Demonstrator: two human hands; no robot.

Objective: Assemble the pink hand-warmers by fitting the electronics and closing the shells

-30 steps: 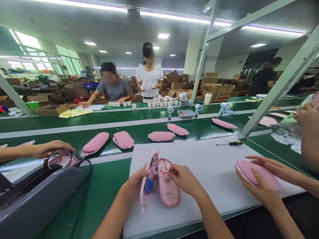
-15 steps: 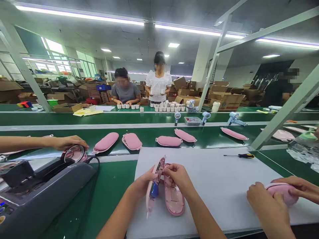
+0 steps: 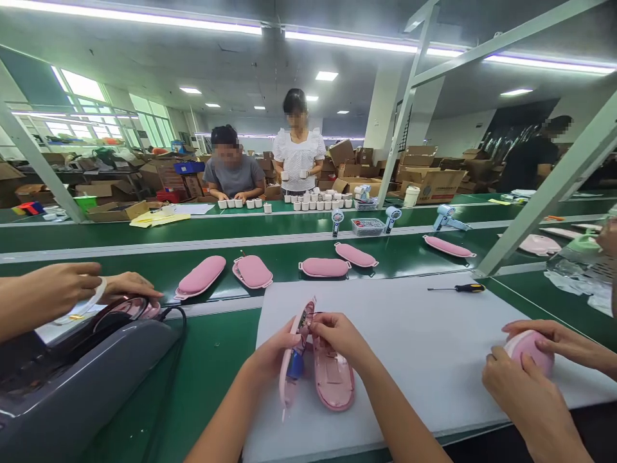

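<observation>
My left hand (image 3: pixel 276 352) grips one half of an opened pink oval casing (image 3: pixel 285 379), tilted up on its edge. Inside that half are a blue cylinder (image 3: pixel 295 365) and a small circuit board near the top. The other pink half shell (image 3: pixel 333 379) lies beside it on the white sheet, its hollow inside facing up. My right hand (image 3: pixel 340 334) is closed in a pinch at the upper end, between the two halves. A thin dark strand shows by its fingertips, but what they hold is too small to make out.
Several closed pink casings (image 3: pixel 324 267) lie beyond the white sheet (image 3: pixel 405 360). A screwdriver (image 3: pixel 457 289) rests at its far right. Another person's hands (image 3: pixel 535 379) hold a pink casing at right. At left, a co-worker's hands (image 3: pixel 53 292) are over a grey machine (image 3: pixel 110 373).
My hands keep nearly the same hold on the two halves. At left, a second co-worker's hand has come in over the machine. The person at right has turned their casing.
</observation>
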